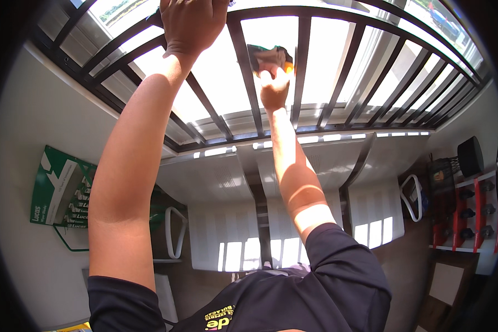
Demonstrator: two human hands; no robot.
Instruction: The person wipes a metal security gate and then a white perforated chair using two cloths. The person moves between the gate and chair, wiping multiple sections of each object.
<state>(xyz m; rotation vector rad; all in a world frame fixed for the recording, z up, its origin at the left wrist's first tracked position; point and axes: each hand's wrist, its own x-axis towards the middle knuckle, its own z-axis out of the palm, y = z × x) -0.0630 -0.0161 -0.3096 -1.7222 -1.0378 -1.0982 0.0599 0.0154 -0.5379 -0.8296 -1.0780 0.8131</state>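
Left hand [193,25]: raised at black metal window bars [300,88], grip couldn't be told | Right hand [275,91]: held blurred green-brown-orange soft bundle [268,56] between bars

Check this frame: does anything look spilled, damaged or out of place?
Nothing stands out. The bright patches on the seats look like sunlight through the black bars, not spills; glare hides the window's detail.

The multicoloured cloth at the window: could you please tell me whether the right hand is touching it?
Touching: the head view shows the right hand closed on the lower part of the multicoloured cloth, without any gap.
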